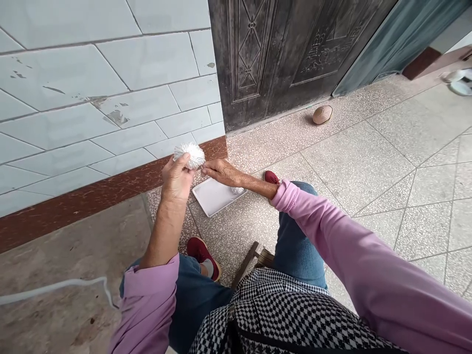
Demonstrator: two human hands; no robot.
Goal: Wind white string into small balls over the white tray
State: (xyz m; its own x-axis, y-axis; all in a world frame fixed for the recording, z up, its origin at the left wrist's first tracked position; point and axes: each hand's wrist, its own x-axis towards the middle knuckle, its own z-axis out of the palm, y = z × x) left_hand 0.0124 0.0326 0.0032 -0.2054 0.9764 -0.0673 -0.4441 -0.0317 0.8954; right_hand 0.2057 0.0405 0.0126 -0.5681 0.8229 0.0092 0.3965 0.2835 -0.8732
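White yarn pom-pom, round and shaggy, sits in the left hand.

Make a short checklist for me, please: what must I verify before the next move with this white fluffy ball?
1. White fluffy thread ball gripped in left hand: ok.
2. Right hand in contact with the ball: cannot tell.
3. White rectangular tray lying flat on the floor below the hands: ok.
4. Small white tuft on the tray, apart from the ball: not ok.
5. White cable away from the hands: ok.
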